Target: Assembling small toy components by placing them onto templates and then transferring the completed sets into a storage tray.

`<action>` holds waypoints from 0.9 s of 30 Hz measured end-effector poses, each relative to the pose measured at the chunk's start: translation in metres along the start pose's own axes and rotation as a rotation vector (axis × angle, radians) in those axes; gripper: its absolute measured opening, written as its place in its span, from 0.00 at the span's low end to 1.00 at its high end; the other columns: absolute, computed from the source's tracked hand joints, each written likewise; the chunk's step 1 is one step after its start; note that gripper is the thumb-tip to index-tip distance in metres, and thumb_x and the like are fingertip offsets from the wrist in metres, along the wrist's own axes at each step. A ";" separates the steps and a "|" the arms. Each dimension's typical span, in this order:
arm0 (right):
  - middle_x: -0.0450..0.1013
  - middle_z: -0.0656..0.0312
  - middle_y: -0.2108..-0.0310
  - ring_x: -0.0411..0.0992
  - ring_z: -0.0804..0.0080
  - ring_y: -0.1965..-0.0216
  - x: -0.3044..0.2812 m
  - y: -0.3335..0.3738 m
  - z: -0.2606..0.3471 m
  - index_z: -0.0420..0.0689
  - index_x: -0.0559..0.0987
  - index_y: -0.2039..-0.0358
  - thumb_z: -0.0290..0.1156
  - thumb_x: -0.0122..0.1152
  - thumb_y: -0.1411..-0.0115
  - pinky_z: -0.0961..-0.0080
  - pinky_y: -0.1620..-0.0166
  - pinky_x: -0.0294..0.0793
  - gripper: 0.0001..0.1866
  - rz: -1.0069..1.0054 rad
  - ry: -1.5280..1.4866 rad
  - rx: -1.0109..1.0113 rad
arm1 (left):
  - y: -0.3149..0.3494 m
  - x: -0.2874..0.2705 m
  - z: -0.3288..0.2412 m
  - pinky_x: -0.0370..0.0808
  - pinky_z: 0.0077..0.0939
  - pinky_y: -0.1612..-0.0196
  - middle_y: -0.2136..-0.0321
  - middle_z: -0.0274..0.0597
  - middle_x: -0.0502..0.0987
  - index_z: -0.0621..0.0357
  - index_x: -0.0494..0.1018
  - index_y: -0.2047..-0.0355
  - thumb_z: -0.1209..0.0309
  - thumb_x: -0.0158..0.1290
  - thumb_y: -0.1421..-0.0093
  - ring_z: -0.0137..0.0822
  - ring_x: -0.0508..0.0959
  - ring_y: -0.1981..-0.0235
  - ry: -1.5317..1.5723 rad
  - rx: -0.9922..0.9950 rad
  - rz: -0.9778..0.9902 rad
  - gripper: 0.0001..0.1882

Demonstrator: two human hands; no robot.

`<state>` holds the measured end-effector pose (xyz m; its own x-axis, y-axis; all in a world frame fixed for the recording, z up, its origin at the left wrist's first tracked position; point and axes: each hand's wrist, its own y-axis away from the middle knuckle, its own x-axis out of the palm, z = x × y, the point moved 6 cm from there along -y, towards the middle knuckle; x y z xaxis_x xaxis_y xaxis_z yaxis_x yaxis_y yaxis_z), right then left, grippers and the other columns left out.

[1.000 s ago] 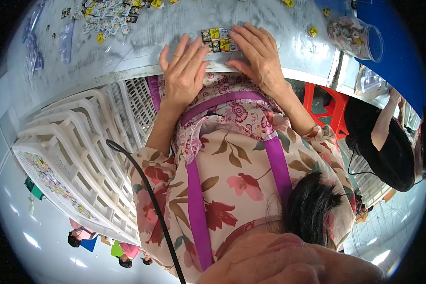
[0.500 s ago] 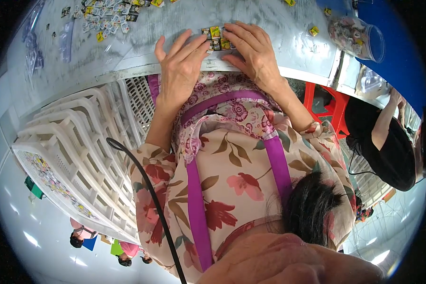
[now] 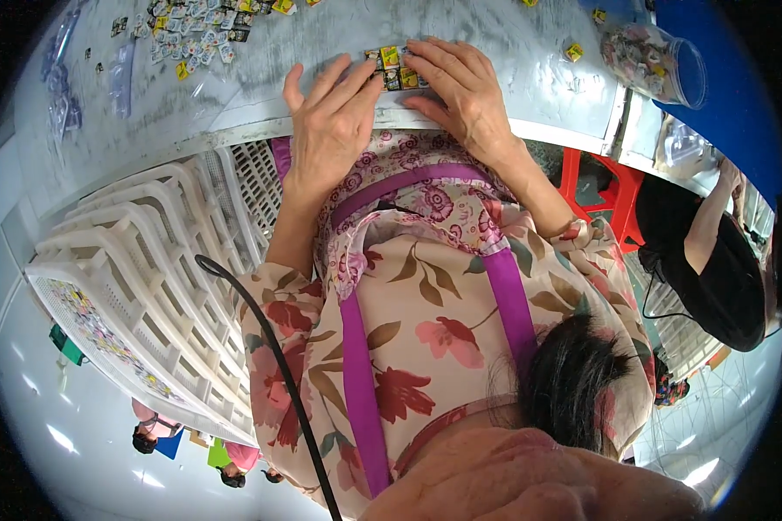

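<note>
A bare left hand (image 3: 328, 117) is resting, fingers spread, beside the left end of a small two-row block of square black-and-yellow pieces (image 3: 391, 58) near the edge of a scuffed grey table (image 3: 308, 39). A bare right hand (image 3: 460, 91), fingers closer together, is covering the block's right end; whether it is pinching cannot be told.

Left hand (image 3: 328, 122) and right hand (image 3: 466, 100) extend over the near edge of the bench (image 3: 261, 74), backs uppermost, apart from each other; left fingers (image 3: 341, 85) fanned, little finger (image 3: 294, 89) standing clear of the others; right fingers (image 3: 447, 68) extended closer together, directed toward the left hand, thumb (image 3: 427, 110) separated and nearer the bench edge; both wrists (image 3: 311, 178) short of that edge; forearms (image 3: 543, 198) converging toward the bench.
</note>
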<state>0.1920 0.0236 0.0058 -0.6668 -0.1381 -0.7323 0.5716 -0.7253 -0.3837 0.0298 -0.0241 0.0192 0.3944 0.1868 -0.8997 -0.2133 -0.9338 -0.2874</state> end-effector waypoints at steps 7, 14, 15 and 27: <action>0.69 0.58 0.41 0.68 0.57 0.43 0.003 -0.007 0.001 0.44 0.71 0.41 0.35 0.74 0.55 0.55 0.39 0.64 0.39 0.024 0.030 0.015 | 0.006 -0.009 0.005 0.55 0.54 0.38 0.48 0.40 0.77 0.55 0.78 0.52 0.70 0.61 0.45 0.42 0.74 0.45 0.018 0.022 -0.003 0.19; 0.71 0.58 0.44 0.69 0.56 0.46 0.002 -0.009 0.002 0.44 0.71 0.40 0.38 0.75 0.56 0.55 0.43 0.64 0.41 0.011 0.009 0.034 | 0.007 -0.001 0.038 0.73 0.38 0.50 0.50 0.51 0.77 0.59 0.76 0.48 0.72 0.60 0.43 0.53 0.75 0.52 0.435 -0.492 -0.014 0.21; 0.72 0.58 0.45 0.69 0.56 0.47 0.003 -0.009 0.002 0.45 0.72 0.40 0.39 0.75 0.57 0.57 0.44 0.64 0.41 0.013 0.026 0.050 | 0.006 -0.001 0.038 0.73 0.38 0.50 0.50 0.51 0.77 0.59 0.76 0.48 0.72 0.60 0.43 0.53 0.75 0.52 0.430 -0.496 -0.022 0.21; 0.73 0.56 0.49 0.70 0.55 0.51 -0.010 -0.017 -0.007 0.43 0.75 0.43 0.36 0.78 0.60 0.63 0.48 0.70 0.41 -0.035 -0.136 0.056 | 0.000 0.028 0.060 0.72 0.15 0.68 0.62 0.38 0.82 0.63 0.73 0.44 0.74 0.57 0.37 0.21 0.75 0.68 1.068 -0.742 0.070 0.21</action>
<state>0.1920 0.0417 0.0155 -0.7465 -0.1991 -0.6349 0.5219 -0.7671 -0.3731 -0.0125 -0.0004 -0.0257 0.9877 0.1183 -0.1022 0.1444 -0.9407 0.3069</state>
